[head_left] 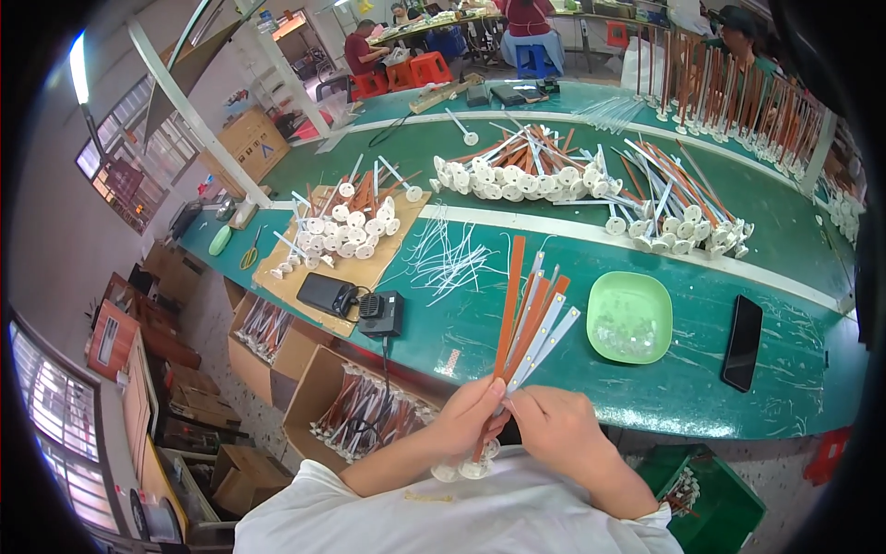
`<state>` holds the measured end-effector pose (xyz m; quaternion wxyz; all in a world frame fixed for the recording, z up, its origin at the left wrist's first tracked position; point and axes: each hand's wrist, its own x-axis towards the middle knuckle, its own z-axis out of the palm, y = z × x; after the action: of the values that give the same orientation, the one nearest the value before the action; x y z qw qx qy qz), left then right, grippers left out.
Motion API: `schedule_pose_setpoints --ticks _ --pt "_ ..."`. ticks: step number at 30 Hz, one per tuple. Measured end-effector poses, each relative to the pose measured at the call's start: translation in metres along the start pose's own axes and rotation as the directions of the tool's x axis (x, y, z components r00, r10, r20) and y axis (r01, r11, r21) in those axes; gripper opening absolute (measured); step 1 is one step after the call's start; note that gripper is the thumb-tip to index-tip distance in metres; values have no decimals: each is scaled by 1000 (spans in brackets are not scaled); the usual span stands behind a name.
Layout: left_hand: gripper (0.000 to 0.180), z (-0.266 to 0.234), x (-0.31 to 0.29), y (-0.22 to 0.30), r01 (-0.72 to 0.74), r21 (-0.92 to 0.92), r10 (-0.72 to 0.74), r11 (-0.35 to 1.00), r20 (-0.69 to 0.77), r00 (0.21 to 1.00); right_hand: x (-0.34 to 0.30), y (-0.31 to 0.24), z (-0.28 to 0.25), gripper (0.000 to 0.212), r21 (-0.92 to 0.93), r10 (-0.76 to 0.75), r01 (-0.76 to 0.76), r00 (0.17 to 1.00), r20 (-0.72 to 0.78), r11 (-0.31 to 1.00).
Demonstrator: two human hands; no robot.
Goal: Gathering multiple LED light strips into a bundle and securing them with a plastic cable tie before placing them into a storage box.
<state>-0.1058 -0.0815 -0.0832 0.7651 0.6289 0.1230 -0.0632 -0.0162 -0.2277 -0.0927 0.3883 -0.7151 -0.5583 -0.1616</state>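
Observation:
Close to my body, above the bench's near edge, both hands hold a bundle of LED strips, some brown-backed and some pale with small yellow dots. My left hand is closed around the lower part of the bundle. Against it, my right hand is closed too, its fingers pinching the strips from the right side. White round bases stick out below my hands, near my white shirt. Beyond the strip tips lies a loose tangle of thin white wires.
A light green bowl and a black phone sit on the green bench. Similar strips with round bases form piles farther back and on cardboard. Black power adapters lie left. Filled cartons stand below. People work beyond.

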Motion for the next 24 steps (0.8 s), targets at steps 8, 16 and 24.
schedule_pose_setpoints --ticks 8,16,24 --pt "34 2 -5 1 -200 215 205 956 2 979 -13 -11 5 14 805 573 -579 617 539 -134" --pt "36 7 2 6 -145 46 151 988 -167 974 17 4 4 13 90 126 -101 925 -357 991" --pt "36 0 3 6 -76 133 84 988 -50 995 10 18 -17 23 -15 -168 167 980 -103 986"
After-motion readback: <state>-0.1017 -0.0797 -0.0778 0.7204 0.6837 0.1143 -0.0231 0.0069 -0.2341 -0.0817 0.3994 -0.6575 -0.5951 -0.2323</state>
